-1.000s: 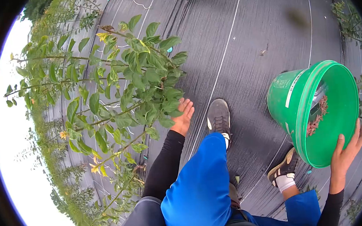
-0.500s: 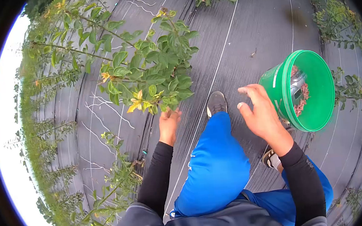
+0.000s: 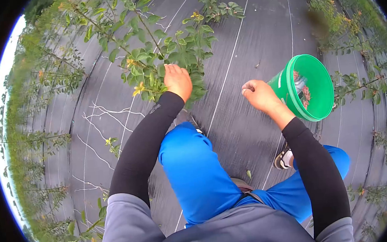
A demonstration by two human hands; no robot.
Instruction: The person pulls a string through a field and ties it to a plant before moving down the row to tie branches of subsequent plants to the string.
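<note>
My left hand (image 3: 178, 82) is at the lower right side of a leafy green plant (image 3: 145, 56) with some yellow leaves. Its fingers are bent against the foliage, and what they may hold is hidden. Left of the green bucket (image 3: 321, 86), my right hand (image 3: 260, 95) has its thumb and fingertips pressed together. Anything between those fingertips is too small to make out. The tilted bucket holds reddish-brown pieces (image 3: 306, 97) and a grey object (image 3: 298, 83), partly hidden by the rim.
Dark ground sheeting (image 3: 236, 140) with pale lines lies under my feet. White strings (image 3: 111, 113) are strewn at the left. More plants (image 3: 221, 7) stand ahead and along both sides. My blue-clad legs (image 3: 197, 170) are bent below my hands.
My left hand has moved up into the foliage. My right hand has shifted slightly left and its fingers have closed. The bucket appears farther left, and the view has shifted.
</note>
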